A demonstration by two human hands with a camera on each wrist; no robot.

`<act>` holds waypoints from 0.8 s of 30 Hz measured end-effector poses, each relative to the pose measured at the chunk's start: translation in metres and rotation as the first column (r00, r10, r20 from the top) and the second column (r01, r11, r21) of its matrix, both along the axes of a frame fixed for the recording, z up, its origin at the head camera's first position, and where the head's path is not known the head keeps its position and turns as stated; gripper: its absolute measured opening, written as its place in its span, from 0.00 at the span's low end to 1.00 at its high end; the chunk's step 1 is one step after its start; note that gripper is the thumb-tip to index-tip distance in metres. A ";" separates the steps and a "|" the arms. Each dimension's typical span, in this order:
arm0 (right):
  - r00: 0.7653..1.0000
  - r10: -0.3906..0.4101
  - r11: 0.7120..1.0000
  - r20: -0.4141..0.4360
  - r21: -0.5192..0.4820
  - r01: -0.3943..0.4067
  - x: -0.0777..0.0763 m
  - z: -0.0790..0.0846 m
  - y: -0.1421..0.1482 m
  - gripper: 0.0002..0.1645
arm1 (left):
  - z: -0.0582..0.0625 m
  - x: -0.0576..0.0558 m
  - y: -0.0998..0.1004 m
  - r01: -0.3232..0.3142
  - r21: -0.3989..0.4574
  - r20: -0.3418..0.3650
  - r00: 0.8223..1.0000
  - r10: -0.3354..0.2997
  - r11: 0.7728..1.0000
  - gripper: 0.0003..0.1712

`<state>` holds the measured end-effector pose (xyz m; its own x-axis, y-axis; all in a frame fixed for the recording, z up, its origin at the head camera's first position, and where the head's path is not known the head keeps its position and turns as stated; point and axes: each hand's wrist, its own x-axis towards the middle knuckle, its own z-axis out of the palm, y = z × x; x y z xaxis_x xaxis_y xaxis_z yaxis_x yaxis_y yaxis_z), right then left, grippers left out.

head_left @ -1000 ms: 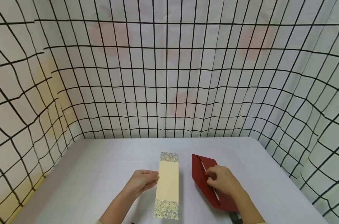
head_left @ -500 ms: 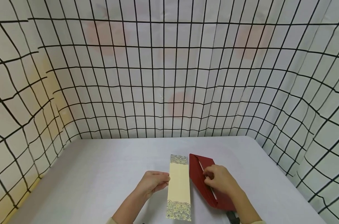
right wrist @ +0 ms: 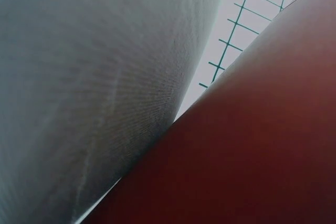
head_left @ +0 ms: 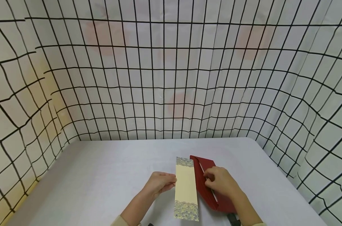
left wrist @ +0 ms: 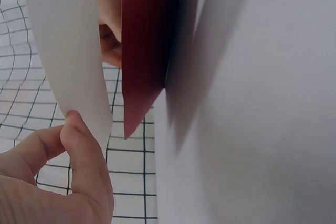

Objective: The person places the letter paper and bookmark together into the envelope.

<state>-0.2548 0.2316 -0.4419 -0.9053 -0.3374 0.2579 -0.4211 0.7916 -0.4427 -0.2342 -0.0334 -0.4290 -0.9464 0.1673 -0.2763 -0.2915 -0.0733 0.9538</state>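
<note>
My left hand (head_left: 160, 183) pinches the left edge of a long cream card (head_left: 185, 182) with lacy patterned bands at both ends. The card stands raised, its shadow on the table. To its right, my right hand (head_left: 222, 182) grips a red envelope (head_left: 206, 193) at its long opening, fingers curled over the edge, where a thin white strip shows. From the head, the card's right edge overlaps the envelope's left side. In the left wrist view the card's plain back (left wrist: 68, 40) runs beside the envelope (left wrist: 144, 40), a gap between them. Red envelope surface (right wrist: 252, 156) fills the right wrist view's lower right.
A white table (head_left: 117, 169) lies beneath both hands. White walls with a black grid (head_left: 171, 94) enclose its back and sides. A dark object (head_left: 233, 219) shows partly beneath my right wrist, at the bottom of the head view.
My left hand has carried the card rightward until it overlaps the envelope in the head view. The right hand and envelope have hardly moved, while the head view has shifted slightly.
</note>
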 end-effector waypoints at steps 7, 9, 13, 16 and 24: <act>1.000 0.016 1.000 -0.017 0.008 -0.016 0.000 0.001 0.000 0.09 | -0.001 -0.005 0.012 -0.022 -0.039 -0.044 0.999 0.020 0.999 0.11; 1.000 0.023 1.000 -0.017 0.002 -0.023 0.001 0.001 0.001 0.09 | 0.000 -0.007 0.015 -0.025 -0.054 -0.053 0.998 0.022 0.998 0.11; 0.999 0.030 1.000 -0.013 -0.002 -0.030 0.001 0.000 0.001 0.10 | 0.002 -0.011 0.019 -0.032 -0.084 -0.062 0.998 0.027 0.996 0.09; 1.000 0.028 1.000 -0.012 0.000 -0.028 0.001 0.000 0.001 0.10 | 0.003 -0.014 0.023 -0.051 -0.124 -0.086 0.995 0.041 0.991 0.08; 1.000 0.006 1.000 -0.001 0.014 -0.006 0.000 -0.001 0.000 0.10 | 0.010 -0.019 0.032 -0.119 -0.266 -0.185 0.980 0.070 0.956 0.06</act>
